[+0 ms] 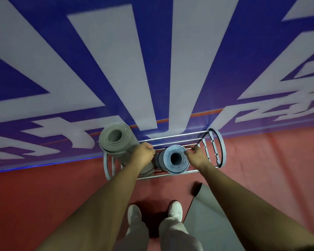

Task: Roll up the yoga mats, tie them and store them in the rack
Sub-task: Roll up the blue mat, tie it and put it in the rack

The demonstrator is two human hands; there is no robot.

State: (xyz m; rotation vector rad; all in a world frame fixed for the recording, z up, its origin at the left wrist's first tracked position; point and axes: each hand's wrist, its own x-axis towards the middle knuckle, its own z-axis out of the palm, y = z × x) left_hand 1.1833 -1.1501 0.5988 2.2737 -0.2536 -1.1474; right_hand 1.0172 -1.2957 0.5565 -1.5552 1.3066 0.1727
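Hidden / unclear:
- Lower parts of both rolls are out of sight inside the chrome-bar rack with grey ring ends [176,136]. Only the top ends and a little of the sides show.
- The fingertips of the left hand [143,154] are tucked under the knuckles. I cannot tell if they grip anything.
- The unrolled grey mat on the floor [207,212] is partly covered by the right forearm. A black strap [196,187] lies at its near corner, its far end blurred.
- The lettering on the blue-and-white banner wall [98,69] is smeared and cropped, not readable.

Hands:
- Both arms reach straight forward and down.
- The left hand is fisted, lying against the side of the grey rolled foam yoga mat [116,140], in the gap beside the other roll.
- The right hand [198,156] has its fingers curled onto the right rim of the blue-grey rolled foam yoga mat [176,157], gripping it.

Task items:
- Both rolls stand upright in the rack, grey at the left end, blue-grey in the middle, just beside each other.
- The rack stands on the red floor [43,196] against the banner.
- White shoes [175,209] are visible below.
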